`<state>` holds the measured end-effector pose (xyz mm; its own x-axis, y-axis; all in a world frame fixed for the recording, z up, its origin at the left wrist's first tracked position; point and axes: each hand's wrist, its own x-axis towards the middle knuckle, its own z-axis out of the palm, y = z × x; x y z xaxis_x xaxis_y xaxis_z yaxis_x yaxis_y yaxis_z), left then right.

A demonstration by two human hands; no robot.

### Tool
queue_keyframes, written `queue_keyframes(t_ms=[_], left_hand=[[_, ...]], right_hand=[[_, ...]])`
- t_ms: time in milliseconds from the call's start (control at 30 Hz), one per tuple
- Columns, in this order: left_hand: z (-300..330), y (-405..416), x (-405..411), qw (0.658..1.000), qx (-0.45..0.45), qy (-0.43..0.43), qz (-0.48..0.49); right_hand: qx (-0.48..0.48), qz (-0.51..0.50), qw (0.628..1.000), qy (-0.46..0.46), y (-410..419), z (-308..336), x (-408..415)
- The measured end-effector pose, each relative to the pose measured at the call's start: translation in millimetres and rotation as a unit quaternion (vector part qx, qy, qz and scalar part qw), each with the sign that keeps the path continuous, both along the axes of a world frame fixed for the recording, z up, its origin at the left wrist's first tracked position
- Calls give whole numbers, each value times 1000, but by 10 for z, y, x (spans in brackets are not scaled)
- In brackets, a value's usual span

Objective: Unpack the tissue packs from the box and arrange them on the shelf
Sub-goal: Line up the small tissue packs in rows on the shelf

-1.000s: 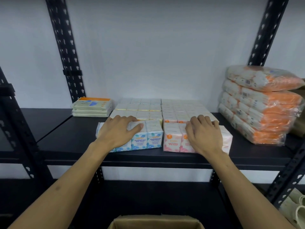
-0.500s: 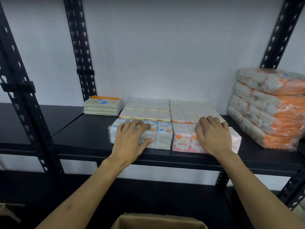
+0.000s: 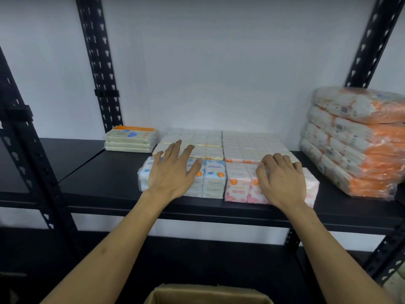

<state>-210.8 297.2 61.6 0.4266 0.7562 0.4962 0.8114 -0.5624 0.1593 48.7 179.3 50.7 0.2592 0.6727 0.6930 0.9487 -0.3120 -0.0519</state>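
The black shelf [image 3: 105, 183] holds many tissue packs. The blue tissue packs [image 3: 213, 182] sit at the front, and the pink tissue packs [image 3: 237, 187] touch them at their 3 o'clock side. More pale packs [image 3: 252, 145] lie in rows behind both, at 12 o'clock, up to the white wall.

The left hand [image 3: 172, 172] lies over the blue packs. Its fingers are spread out straight and hold nothing. The fingertips reach over the pale row behind.

The right hand [image 3: 281, 181] lies on the pink packs. Its fingers bend down over the top of them. It looks like a soft press more than a real grab, but the view is a bit blurry there.

At 9 o'clock from the packs is a small stack of flat packs [image 3: 131, 139] with an orange top. At 3 o'clock, well apart, is a tall pile of orange bags [image 3: 355, 139].

The cardboard box [image 3: 208, 294] is at 6 o'clock, down below the arms. Only its top edge shows.
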Motion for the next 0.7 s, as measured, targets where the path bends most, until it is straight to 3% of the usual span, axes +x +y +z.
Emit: queue_keyframes(t_ms=[133,267,400,567,700], left_hand=[[-81,-101,-99,998,54,-18,-6],[-220,-181,-174,986,133,-94,-47],[-386,-179,-209,976,149,-148,-64],[-202,-200,-174,987,124,-85,-63],[3,-311,-64,989,46,35,-135]], right_hand=[[8,-3,1000,-2,16,-17,4],[15,1,1000,-1,2,-10,-4],[17,6,1000,0,-10,-16,-2],[21,5,1000,0,5,-18,-3],[25,8,1000,3,-1,-29,2]])
